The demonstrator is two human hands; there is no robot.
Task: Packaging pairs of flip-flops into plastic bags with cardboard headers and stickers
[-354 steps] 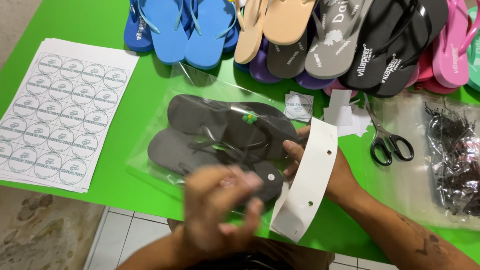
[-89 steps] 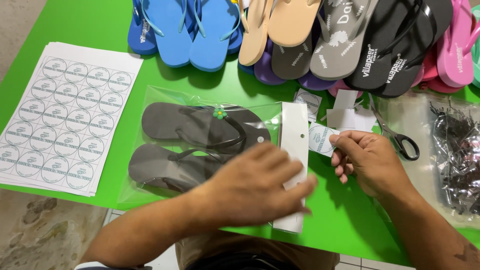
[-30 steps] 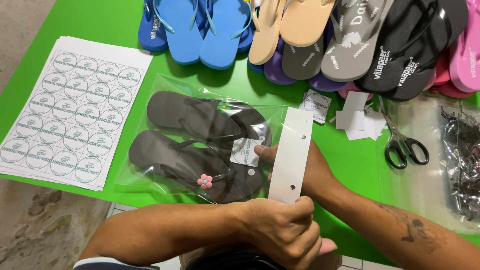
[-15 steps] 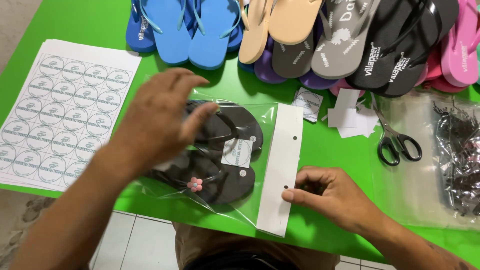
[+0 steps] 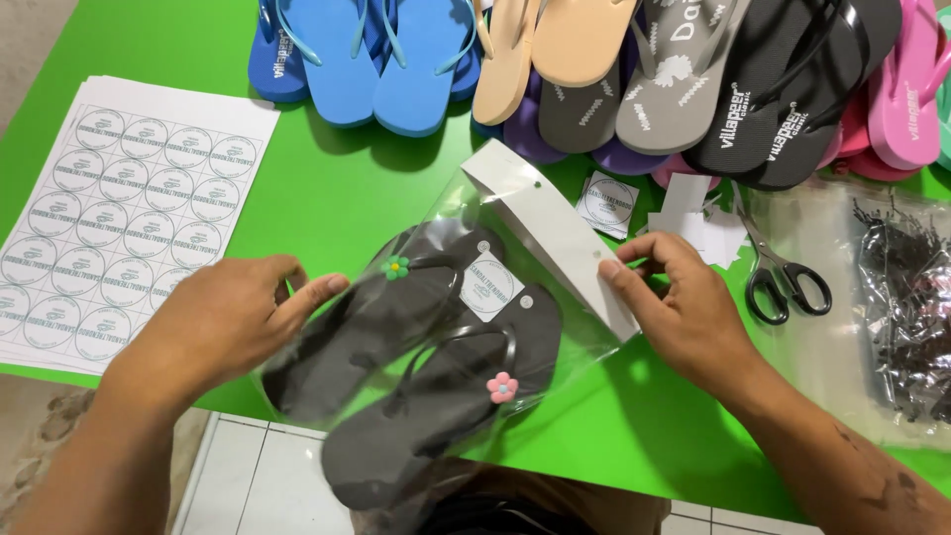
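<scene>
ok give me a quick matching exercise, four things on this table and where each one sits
Things:
1. sticker sheet
2. scissors
3. blue sandals
4. bagged sandals

Places:
A. between the two hands, partly over the table's near edge
B. far edge, left of the tan pair
C. left end of the table
D. right of the right hand, beside the clear bag of black ties

Pairs: 1-C, 2-D, 3-B, 4-A
</scene>
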